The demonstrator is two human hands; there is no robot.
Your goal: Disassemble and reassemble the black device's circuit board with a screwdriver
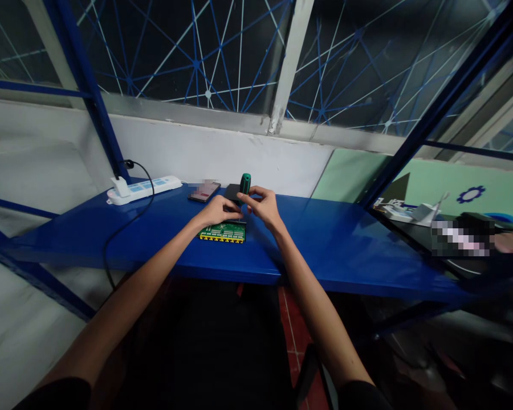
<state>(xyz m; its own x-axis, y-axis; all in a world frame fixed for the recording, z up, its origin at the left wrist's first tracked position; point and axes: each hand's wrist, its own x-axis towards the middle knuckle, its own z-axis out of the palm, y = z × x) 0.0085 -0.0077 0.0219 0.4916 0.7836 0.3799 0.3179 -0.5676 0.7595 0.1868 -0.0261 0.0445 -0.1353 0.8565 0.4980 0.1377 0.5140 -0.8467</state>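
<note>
A screwdriver (245, 183) with a green and black handle stands nearly upright over the board's right end. My right hand (264, 206) has its fingers closed around the lower part of that handle. Beside it, my left hand (218, 210) is pinched with its fingertips close to the screwdriver's shaft, low over the board; what lies between them is too small to make out. Under my hands, a green circuit board (223, 232) with a row of yellow ports along its near side lies on the blue table (325, 245). My fingers hide its far right part.
Behind my hands lies a flat black object (232, 192), with a phone (204, 192) to its left. A white power strip (145, 189) with a black cable (132, 219) is farther left. Another person's hand (512, 241) shows at the right edge, near dark equipment.
</note>
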